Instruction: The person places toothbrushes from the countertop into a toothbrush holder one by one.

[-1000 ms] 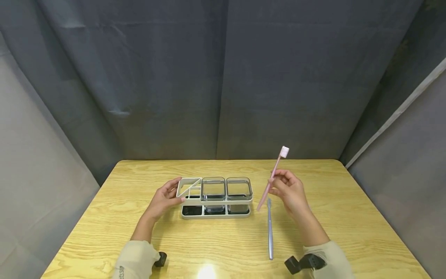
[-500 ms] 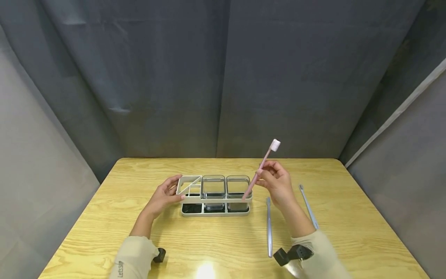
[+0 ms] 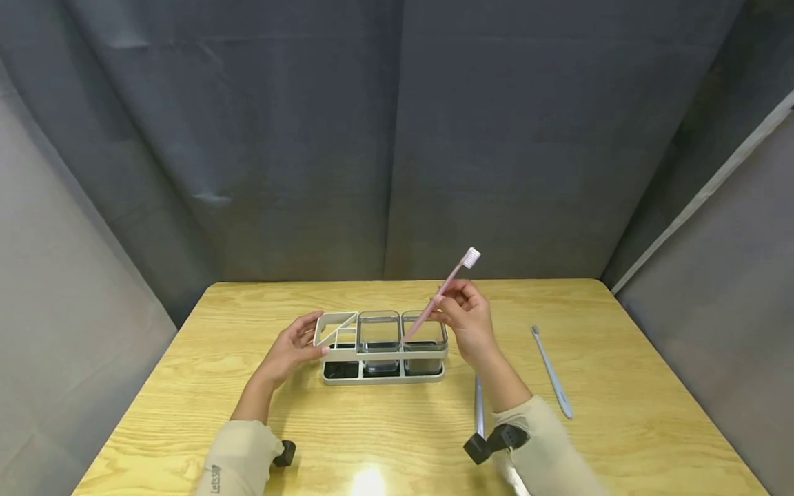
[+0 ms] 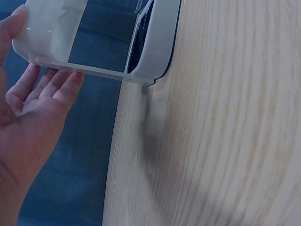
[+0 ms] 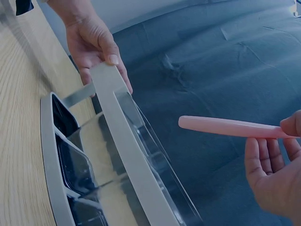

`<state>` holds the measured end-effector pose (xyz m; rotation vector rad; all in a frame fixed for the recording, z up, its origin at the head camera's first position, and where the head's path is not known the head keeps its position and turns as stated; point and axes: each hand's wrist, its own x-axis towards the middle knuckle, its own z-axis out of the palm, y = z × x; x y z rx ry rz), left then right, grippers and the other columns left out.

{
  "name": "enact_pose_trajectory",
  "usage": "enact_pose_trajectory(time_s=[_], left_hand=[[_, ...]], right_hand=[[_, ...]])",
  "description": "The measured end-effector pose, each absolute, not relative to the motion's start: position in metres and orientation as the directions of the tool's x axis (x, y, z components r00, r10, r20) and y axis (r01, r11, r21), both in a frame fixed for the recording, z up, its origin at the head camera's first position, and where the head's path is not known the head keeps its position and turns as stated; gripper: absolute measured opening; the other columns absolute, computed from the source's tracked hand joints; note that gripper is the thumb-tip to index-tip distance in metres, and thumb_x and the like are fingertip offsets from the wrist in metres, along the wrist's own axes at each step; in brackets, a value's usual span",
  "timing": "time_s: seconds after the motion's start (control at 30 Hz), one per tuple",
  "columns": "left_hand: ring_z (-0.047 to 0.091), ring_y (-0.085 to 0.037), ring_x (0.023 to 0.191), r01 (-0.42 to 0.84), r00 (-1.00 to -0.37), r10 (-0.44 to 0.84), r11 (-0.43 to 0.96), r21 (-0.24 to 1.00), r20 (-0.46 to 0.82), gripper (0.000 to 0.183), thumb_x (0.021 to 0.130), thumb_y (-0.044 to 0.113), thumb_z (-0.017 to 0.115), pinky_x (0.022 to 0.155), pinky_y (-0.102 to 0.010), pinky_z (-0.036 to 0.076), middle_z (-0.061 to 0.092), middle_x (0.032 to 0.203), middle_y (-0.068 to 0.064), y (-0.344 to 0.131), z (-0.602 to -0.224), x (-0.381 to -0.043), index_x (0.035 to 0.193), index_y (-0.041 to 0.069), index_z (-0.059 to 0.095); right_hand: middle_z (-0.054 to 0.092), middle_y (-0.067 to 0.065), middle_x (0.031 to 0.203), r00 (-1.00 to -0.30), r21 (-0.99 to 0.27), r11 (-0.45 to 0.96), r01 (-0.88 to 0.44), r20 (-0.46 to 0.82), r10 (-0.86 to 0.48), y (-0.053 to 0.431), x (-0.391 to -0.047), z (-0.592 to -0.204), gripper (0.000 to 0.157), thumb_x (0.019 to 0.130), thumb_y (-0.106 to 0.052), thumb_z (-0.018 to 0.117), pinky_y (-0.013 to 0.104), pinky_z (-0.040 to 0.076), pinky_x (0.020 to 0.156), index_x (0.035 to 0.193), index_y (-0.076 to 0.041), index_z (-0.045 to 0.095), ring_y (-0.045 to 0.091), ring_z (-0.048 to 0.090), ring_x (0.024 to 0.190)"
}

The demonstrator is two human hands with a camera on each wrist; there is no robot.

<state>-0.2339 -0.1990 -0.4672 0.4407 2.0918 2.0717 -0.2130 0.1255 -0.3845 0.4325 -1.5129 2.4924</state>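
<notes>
My left hand grips the left end of a white toothbrush holder, thumb in front and fingers behind. Two clear cups, one in the middle and one at the right, sit in the rack beside a divided section. Between thumb and fingers, my right hand pinches a pink toothbrush, bristles up and tilted right. Its handle end overlaps the cups in the head view. From the right wrist, the pink handle appears above the rack, apart from the cups.
A light blue toothbrush lies on the wooden table to the right. Another bluish toothbrush is partly hidden by my right forearm. Something shiny and silver shows beside the right sleeve. Dark curtains hang behind the table.
The right hand has carried the pink toothbrush leftward, from right of the holder to over its cups. The light blue toothbrush has come into view. My left hand stays on the holder.
</notes>
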Motion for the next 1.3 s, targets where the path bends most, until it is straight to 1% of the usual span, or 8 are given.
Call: enact_pose_trajectory(time_s=[0.13,0.27,0.47,0.67,0.9,1.03,1.13,1.3], left_hand=[[0.029,-0.036,0.132,0.095,-0.944,0.317,-0.016,0.995,0.095,0.073,0.079,-0.004,0.07,0.095,-0.027,0.041,0.032,0.143,-0.021,-0.2,-0.467,-0.234,0.141,0.003,0.033],[0.029,-0.036,0.132,0.092,-0.94,0.327,-0.026,0.995,0.095,0.073,0.079,-0.004,0.07,0.094,-0.027,0.042,0.032,0.144,-0.021,-0.199,-0.469,-0.235,0.142,0.003,0.032],[0.03,-0.036,0.131,0.1,-0.94,0.324,-0.027,0.995,0.103,0.073,0.079,-0.004,0.07,0.094,-0.027,0.042,0.033,0.143,-0.021,-0.199,-0.469,-0.235,0.142,0.002,0.032],[0.031,-0.034,0.131,0.093,-0.942,0.321,-0.024,0.995,0.096,0.074,0.078,-0.002,0.071,0.094,-0.027,0.042,0.033,0.143,-0.02,-0.197,-0.468,-0.234,0.142,0.003,0.033],[0.032,-0.034,0.13,0.097,-0.94,0.327,-0.029,0.995,0.101,0.074,0.078,-0.003,0.071,0.094,-0.027,0.043,0.034,0.143,-0.021,-0.194,-0.469,-0.234,0.141,0.002,0.033],[0.033,-0.034,0.13,0.096,-0.94,0.326,-0.031,0.995,0.101,0.074,0.078,-0.004,0.07,0.094,-0.026,0.042,0.034,0.142,-0.021,-0.193,-0.468,-0.233,0.142,0.002,0.032],[0.033,-0.034,0.13,0.096,-0.939,0.328,-0.039,0.995,0.103,0.074,0.079,-0.005,0.07,0.094,-0.027,0.042,0.034,0.142,-0.021,-0.192,-0.468,-0.233,0.142,0.002,0.032],[0.032,-0.035,0.13,0.1,-0.938,0.331,-0.033,0.994,0.106,0.072,0.079,-0.004,0.069,0.095,-0.027,0.041,0.034,0.142,-0.021,-0.193,-0.469,-0.232,0.141,0.003,0.033]], right_hand=[[0.055,0.01,0.081,-0.936,-0.823,-0.47,-0.319,0.351,0.021,0.116,-0.22,-0.387,0.019,0.082,0.014,0.052,0.029,0.055,0.064,0.091,-0.003,0.053,0.018,0.059,0.069],[0.055,0.013,0.081,-0.936,-0.821,-0.469,-0.326,0.35,0.039,0.108,-0.225,-0.388,0.017,0.08,0.014,0.054,0.027,0.055,0.064,0.089,-0.001,0.053,0.017,0.059,0.068],[0.056,0.013,0.08,-0.917,-0.838,-0.392,-0.379,0.396,0.042,0.096,-0.232,-0.388,0.014,0.079,0.012,0.057,0.025,0.054,0.063,0.089,0.003,0.054,0.015,0.057,0.067],[0.056,0.014,0.081,-0.911,-0.854,-0.34,-0.394,0.412,0.02,0.088,-0.234,-0.386,0.013,0.079,0.01,0.058,0.022,0.053,0.063,0.09,0.005,0.053,0.013,0.056,0.068],[0.058,0.009,0.081,-0.914,-0.848,-0.362,-0.387,0.405,0.028,0.076,-0.235,-0.384,0.012,0.08,0.014,0.055,0.021,0.052,0.063,0.09,0.008,0.054,0.013,0.057,0.068],[0.059,0.006,0.079,-0.923,-0.867,-0.334,-0.37,0.384,0.024,0.069,-0.234,-0.384,0.011,0.081,0.013,0.057,0.021,0.052,0.064,0.09,0.009,0.054,0.013,0.057,0.069],[0.059,0.007,0.081,-0.929,-0.884,-0.304,-0.355,0.37,0.008,0.063,-0.234,-0.387,0.012,0.08,0.013,0.058,0.02,0.052,0.064,0.091,0.009,0.053,0.013,0.057,0.071],[0.057,0.015,0.086,-0.927,-0.91,-0.221,-0.351,0.371,-0.055,0.054,-0.234,-0.391,0.015,0.082,0.011,0.059,0.018,0.05,0.064,0.095,0.01,0.052,0.013,0.055,0.074]])
